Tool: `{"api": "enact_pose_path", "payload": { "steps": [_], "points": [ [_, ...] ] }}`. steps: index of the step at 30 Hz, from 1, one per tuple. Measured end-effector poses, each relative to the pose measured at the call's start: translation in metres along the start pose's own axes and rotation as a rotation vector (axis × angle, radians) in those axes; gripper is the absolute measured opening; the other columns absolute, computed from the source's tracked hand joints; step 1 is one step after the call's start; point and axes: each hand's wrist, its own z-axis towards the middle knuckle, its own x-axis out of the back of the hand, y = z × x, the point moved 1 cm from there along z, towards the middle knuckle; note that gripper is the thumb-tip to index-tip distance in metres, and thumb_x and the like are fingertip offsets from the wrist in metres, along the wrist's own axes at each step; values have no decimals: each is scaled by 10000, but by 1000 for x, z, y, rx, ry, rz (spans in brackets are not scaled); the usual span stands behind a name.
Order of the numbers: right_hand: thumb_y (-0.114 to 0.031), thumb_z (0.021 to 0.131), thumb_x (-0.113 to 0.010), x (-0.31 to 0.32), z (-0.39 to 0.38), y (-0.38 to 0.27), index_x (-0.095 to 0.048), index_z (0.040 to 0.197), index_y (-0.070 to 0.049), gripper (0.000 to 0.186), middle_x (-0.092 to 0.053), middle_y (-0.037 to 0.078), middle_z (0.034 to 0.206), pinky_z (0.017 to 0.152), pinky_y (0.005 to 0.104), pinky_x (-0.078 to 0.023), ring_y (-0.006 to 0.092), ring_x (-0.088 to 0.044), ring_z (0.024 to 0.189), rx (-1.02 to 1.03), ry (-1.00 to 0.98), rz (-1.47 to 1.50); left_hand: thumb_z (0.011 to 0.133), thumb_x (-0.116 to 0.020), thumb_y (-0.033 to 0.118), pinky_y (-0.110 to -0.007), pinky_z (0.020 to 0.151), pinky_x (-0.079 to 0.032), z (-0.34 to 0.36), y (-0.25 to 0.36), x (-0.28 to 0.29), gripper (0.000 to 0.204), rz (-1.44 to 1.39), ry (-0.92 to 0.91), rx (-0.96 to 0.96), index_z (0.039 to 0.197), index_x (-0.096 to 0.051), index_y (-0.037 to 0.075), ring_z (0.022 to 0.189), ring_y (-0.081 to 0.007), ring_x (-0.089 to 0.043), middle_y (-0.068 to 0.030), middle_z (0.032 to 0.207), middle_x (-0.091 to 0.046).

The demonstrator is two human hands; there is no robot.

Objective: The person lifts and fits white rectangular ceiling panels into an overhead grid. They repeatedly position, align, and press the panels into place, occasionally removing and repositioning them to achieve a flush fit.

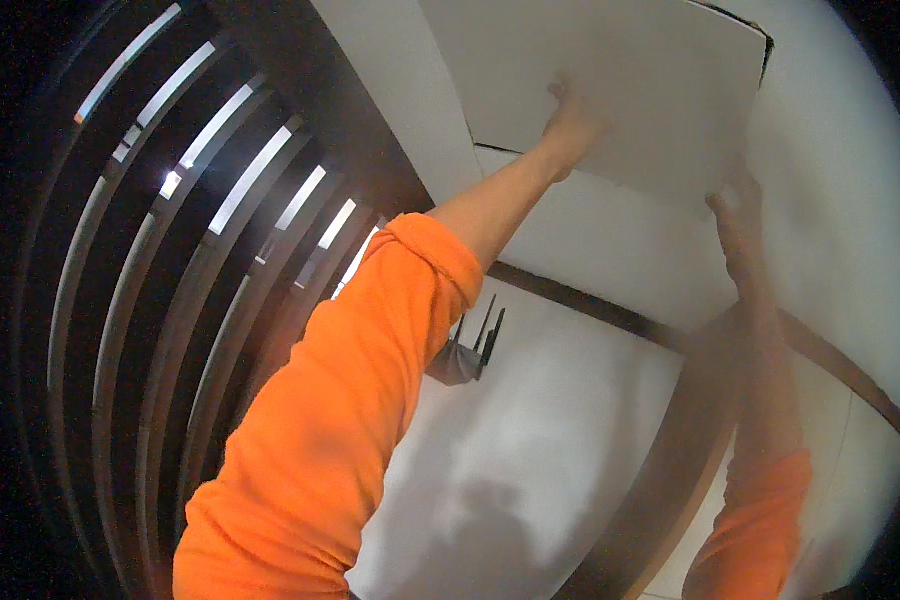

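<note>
A square pale panel [630, 70] in the ceiling has dark gaps along parts of its edges. My left hand [570, 130], at the end of a raised arm in an orange sleeve, is against the panel near its lower-left edge, fingers apart. My right hand [735, 210] reaches up at the panel's lower-right corner with its fingers apart; a haze over this side makes its exact contact hard to tell. Neither hand visibly grips anything.
Dark wooden slats [120, 300] with bright gaps line the left side. A dark device with upright antennas [460, 362] is on the white wall [610, 420] behind my left arm, and shadows fall on that wall. Brown trim [590, 305] runs below the ceiling.
</note>
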Motion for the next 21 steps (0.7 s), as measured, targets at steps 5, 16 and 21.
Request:
{"api": "enact_pose_path", "payload": {
  "steps": [5, 16, 21],
  "points": [
    [-93, 891, -702, 13, 33, 42, -347, 1594, -102, 787, -352, 195, 1588, 1176, 443, -382, 359, -403, 1447, 100, 20, 156, 895, -762, 314, -551, 1248, -187, 36, -33, -16, 1229, 325, 81, -114, 1600, 223, 106, 1574, -398, -75, -256, 1695, 109],
    [-131, 886, -710, -7, 20, 29, -346, 1600, -137, 801, -458, 203, 1520, 1132, 457, -429, 356, -446, 1419, 39, 79, 227, 985, -661, 289, -522, 1250, -194, 35, -19, 4, 1127, 274, -24, -7, 1577, 284, 128, 1568, -437, -11, -321, 1657, 179],
    [-139, 891, -719, -14, 24, 44, -331, 1610, -132, 817, -444, 203, 1537, 1149, 456, -406, 347, -441, 1420, 17, 33, 244, 997, -636, 281, -499, 1254, -189, 30, -9, 3, 1105, 318, -21, 45, 1572, 298, 146, 1576, -401, -2, -277, 1672, 195]
  ]
}}
